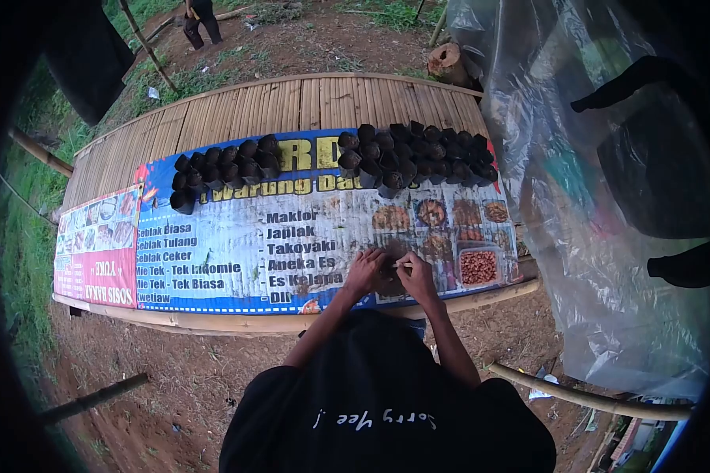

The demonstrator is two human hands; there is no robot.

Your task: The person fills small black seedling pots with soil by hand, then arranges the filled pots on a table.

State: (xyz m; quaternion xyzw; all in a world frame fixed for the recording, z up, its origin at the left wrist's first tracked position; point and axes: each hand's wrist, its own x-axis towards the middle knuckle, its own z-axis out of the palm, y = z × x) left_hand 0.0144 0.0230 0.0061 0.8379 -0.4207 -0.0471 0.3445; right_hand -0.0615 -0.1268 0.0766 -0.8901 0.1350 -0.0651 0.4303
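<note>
At the near edge of the table, a dark round bag, apparently a soil-filled plant bag, lies between my hands and is partly hidden by them. My left hand grips its left side with curled fingers. My right hand pinches a short pale stick-like piece over the bag's top. Just to the right sits a clear tray of reddish-brown kernels, perhaps peanuts or seeds.
Black plant bags stand in two groups, left and right, across the far part of the printed banner. Beneath is a bamboo-slat table. Plastic sheeting hangs at right; a person's legs show far off.
</note>
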